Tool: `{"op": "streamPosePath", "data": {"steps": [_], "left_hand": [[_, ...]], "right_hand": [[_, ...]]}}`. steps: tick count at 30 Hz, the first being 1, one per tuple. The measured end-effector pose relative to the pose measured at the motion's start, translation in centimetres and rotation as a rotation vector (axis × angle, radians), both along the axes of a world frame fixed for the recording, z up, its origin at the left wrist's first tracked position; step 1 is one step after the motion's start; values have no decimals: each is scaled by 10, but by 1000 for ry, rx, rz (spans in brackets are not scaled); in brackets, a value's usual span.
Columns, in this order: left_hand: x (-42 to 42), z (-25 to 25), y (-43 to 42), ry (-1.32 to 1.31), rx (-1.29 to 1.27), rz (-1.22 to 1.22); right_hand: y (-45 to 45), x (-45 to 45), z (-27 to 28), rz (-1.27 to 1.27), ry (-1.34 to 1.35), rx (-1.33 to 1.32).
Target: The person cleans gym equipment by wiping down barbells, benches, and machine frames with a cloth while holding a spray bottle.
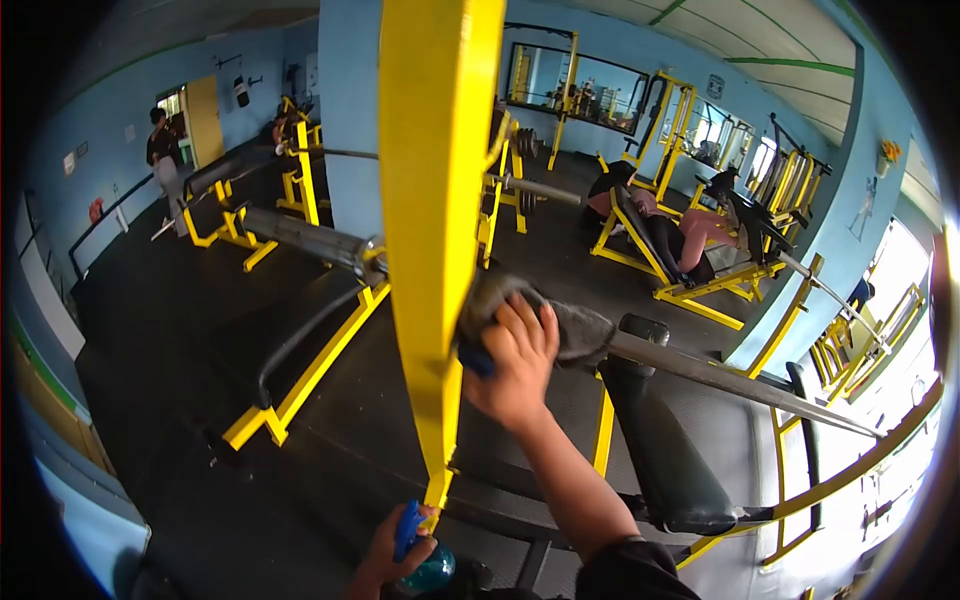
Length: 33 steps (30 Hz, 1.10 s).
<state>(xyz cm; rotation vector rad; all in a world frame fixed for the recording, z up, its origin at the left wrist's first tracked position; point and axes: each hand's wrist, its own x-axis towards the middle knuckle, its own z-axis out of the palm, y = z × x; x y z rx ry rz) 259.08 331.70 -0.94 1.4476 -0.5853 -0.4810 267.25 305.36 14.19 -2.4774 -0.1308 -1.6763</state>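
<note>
My right hand [515, 365] is closed on a dark grey cloth [570, 330], pressed around the bar just right of the yellow upright post [430, 220]. From the cloth a long metal bar [740, 380] runs off to the right. Low in the view, my left hand [395, 550] grips a spray bottle [430, 568] with a blue trigger head and a teal body, close to the foot of the post. The bottle's lower part is cut off by the frame edge.
A black padded bench [670, 460] stands right of my forearm. Left of the post is a yellow-framed machine [320, 370]. One person lies on a leg machine [665, 235] at the back right; another person [163, 150] stands at the far left. Mirrors [608, 92] hang behind.
</note>
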Motion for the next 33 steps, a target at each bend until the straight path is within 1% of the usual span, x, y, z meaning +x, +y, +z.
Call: {"op": "streamPosePath", "data": {"steps": [1, 2, 3, 4, 5, 6, 7, 8, 9, 11, 12, 14, 15, 16, 18, 20, 21, 22, 23, 25, 27, 28, 29, 30, 31, 32, 33], "left_hand": [[11, -2, 8, 15, 25, -4], [22, -5, 18, 37, 52, -7], [35, -8, 33, 39, 56, -24], [48, -10, 46, -11, 47, -32], [64, -13, 57, -63, 30, -38], [79, -13, 71, -68, 18, -60], [94, -11, 89, -47, 33, -75], [109, -7, 105, -24, 51, -94], [123, -2, 118, -24, 47, -128], [152, 6, 139, -31, 104, -136], [166, 7, 146, -37, 111, -182], [191, 8, 159, -94, 161, -225], [201, 10, 161, -111, 164, -253], [207, 13, 161, -100, 174, -261], [221, 13, 158, -91, 164, -272], [227, 6, 150, -105, 133, -330], [224, 5, 142, -99, 106, -322], [222, 6, 136, -100, 69, -326], [223, 8, 135, -104, 42, -329], [230, 7, 129, -89, 11, -322], [227, 4, 127, -59, -19, -305], [226, 4, 123, -87, -34, -280], [224, 2, 118, -113, -50, -256], [223, -4, 115, -105, -63, -236], [226, -13, 113, -124, -29, -229], [225, -22, 108, -141, 8, -225], [221, -26, 103, -126, 9, -213]], "right_hand": [[5, -20, -4, 99, 66, 65], [12, -35, -26, 234, 198, 283], [17, -42, -64, 337, 196, 439], [33, -54, -88, 262, 218, 736], [42, -62, -89, 200, 120, 930], [53, -58, -81, 197, -80, 1461], [58, -48, -57, 214, -332, 1456], [64, -44, -20, 262, -469, 1378], [54, -39, -6, 252, -460, 1122], [54, -13, 34, 359, -333, 946], [55, -1, 52, 324, -265, 847], [56, 25, 84, 99, -173, 645], [55, 37, 91, 79, -167, 647], [52, 41, 84, 278, -220, 859], [46, 47, 70, 483, -269, 1041], [44, 39, 40, 593, -243, 1138], [45, 37, 38, 656, -216, 1182], [44, 38, 39, 722, -191, 1235], [39, 36, 46, 731, -181, 1231], [37, 33, 89, 864, -81, 1189], [20, 45, 99, 1050, -122, 1206], [11, 50, 100, 1165, -134, 1257], [-21, 59, 89, 1176, -102, 1252], [-53, 70, 77, 1050, -29, 1097], [-80, 72, 59, 992, 14, 1019], [-95, 74, 52, 934, 51, 940], [-93, 69, 50, 890, 98, 932]]}}
